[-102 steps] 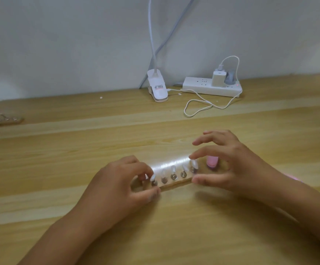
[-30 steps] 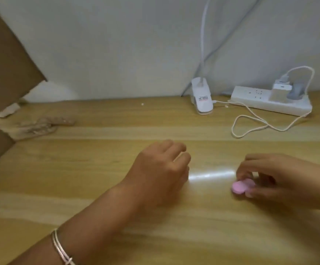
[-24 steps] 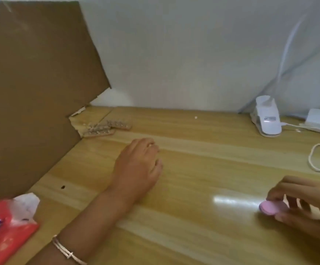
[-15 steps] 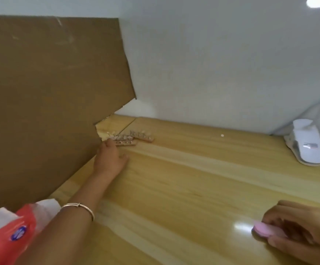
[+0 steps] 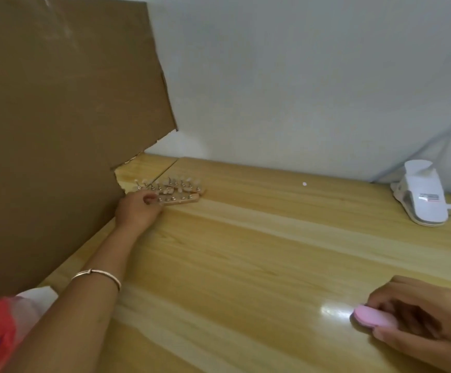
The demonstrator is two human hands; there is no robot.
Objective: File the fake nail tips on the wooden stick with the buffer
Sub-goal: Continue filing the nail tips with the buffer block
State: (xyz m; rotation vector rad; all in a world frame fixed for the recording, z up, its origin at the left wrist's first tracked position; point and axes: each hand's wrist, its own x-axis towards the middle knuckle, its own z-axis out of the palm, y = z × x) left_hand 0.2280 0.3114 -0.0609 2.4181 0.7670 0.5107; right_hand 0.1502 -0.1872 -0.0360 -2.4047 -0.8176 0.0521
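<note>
A person's left hand lies stretched to the far corner of a wooden table beside a cardboard sheet, fingers curled and apparently pinching the end of the nearest wooden stick of fake nail tips. Well apart, near the front edge, the right hand grips a pink buffer against the tabletop.

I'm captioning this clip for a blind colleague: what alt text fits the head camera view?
A person's left hand grips the end of the nearest wooden stick of fake nail tips, one of several lying beside a cardboard sheet on a wooden table. The right hand holds a pink buffer near the camera.
</note>
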